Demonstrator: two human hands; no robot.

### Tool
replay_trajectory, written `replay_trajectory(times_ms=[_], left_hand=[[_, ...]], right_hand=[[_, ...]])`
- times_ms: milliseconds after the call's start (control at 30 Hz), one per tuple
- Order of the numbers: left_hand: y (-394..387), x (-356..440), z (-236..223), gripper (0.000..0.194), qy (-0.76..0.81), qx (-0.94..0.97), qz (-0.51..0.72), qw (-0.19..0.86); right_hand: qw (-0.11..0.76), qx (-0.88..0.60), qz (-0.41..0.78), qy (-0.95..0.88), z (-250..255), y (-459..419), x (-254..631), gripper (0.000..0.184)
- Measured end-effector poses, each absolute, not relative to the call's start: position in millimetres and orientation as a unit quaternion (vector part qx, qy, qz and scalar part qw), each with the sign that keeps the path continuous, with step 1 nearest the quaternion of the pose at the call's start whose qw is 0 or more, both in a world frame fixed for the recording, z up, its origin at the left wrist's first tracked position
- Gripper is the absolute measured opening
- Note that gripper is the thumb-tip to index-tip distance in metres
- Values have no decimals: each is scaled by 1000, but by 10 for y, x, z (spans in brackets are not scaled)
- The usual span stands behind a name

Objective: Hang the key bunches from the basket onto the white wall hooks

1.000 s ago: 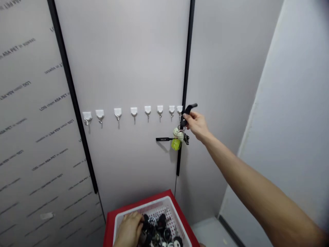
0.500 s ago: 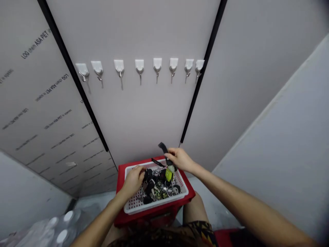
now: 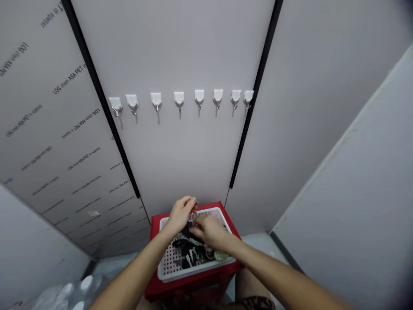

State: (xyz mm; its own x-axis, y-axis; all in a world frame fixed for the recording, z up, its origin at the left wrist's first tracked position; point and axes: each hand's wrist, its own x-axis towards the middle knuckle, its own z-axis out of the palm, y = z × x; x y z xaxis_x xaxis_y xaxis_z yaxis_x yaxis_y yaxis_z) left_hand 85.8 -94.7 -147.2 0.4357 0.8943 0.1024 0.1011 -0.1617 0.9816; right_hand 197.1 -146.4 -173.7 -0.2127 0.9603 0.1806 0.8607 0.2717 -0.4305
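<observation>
Both hands are held over a white basket (image 3: 168, 261) of keys and key fobs (image 3: 193, 252).
The left hand (image 3: 183, 213) is placed over the basket's 11 to 12 o'clock rim with its fingers curled, and whether anything is gripped cannot be told. The right hand (image 3: 209, 230) is lowered over the basket's 1 o'clock part, its fingers bent beside the dark fobs; whether it is closed on one cannot be told. The keys and key fobs are heaped from the basket's centre towards 5 o'clock, where a pale green ball (image 3: 220, 255) is seen. The basket is set on a red stool (image 3: 154, 286) at the view's 6 o'clock. Eight white hooks (image 3: 199, 95) are mounted in a row towards 12 o'clock, and capped bottles (image 3: 86, 283) are seen near 7 to 8 o'clock.
</observation>
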Motion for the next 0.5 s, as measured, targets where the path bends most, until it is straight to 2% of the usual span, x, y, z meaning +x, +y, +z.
replay_trajectory(times_ms=[100,167,300,500], left_hand=[[-889,988,-1158,46,328,583,352,655],[-851,1105,-874,52,265,564,333,707],[-840,1345,-392,56,175,588,299,731],[-864,1481,-319,57,161,610,272,727]], right_hand=[[401,-589,244,-658,-1264,-1274,2222,41],[505,-534,361,-574,-878,-1187,2370,50],[532,-396,528,-531,-352,-1171,2510,55],[519,-390,567,-507,-326,-1221,2575,55]])
